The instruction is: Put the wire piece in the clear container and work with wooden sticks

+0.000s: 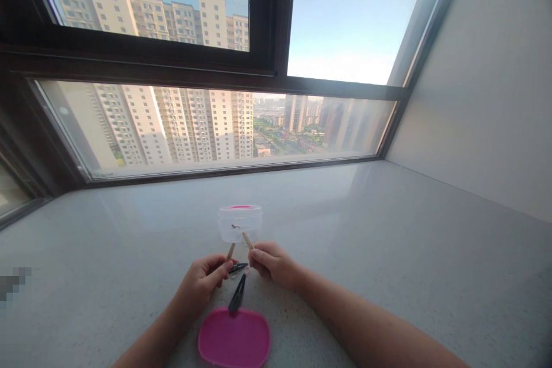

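Observation:
My left hand (211, 273) is closed, pinching a slim tan hair clip (230, 251) that points upward. Between the fingers of my right hand (271, 263) is another slim tan-gold hair clip (247, 240), tilted up to the left. A black snap hair clip (237, 294) rests with its wide end on the rim of the pink lid (234, 338). Beside my left fingertips lies another dark clip (238, 268), partly hidden, with a small pale piece (246, 270) next to it. Just beyond both hands stands a clear plastic box (226, 233), with a small brown item (235, 226) visible through its wall.
The pale speckled sill (366, 230) carries all these things. Behind it is a dark-framed window (276, 77) with tall buildings outside. A white wall (483, 103) rises on the right. A blurred-out dark patch (12, 286) sits at the left edge.

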### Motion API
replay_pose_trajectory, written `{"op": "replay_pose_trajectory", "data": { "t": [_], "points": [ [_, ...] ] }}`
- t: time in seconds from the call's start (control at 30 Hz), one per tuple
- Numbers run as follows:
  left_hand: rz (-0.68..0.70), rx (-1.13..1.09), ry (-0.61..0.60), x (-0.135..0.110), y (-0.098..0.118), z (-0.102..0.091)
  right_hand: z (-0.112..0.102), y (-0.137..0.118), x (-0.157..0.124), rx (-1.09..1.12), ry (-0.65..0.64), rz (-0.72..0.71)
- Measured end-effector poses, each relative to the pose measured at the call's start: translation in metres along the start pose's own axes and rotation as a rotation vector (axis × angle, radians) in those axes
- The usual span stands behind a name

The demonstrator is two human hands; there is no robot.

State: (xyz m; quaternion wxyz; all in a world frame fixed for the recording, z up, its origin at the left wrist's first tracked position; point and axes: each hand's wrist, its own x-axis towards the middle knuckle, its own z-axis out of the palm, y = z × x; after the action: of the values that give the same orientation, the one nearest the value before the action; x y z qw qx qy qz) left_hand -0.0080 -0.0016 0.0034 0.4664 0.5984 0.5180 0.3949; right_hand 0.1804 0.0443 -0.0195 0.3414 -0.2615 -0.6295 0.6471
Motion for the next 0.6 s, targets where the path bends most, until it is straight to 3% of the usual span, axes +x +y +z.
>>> {"op": "replay_pose_trajectory", "data": {
  "t": [0.6],
  "points": [
    [-0.027,-0.106,0.037,0.004,-0.010,0.000,-0.006,0.002,-0.001,0.050,0.048,0.020]
  ]
}}
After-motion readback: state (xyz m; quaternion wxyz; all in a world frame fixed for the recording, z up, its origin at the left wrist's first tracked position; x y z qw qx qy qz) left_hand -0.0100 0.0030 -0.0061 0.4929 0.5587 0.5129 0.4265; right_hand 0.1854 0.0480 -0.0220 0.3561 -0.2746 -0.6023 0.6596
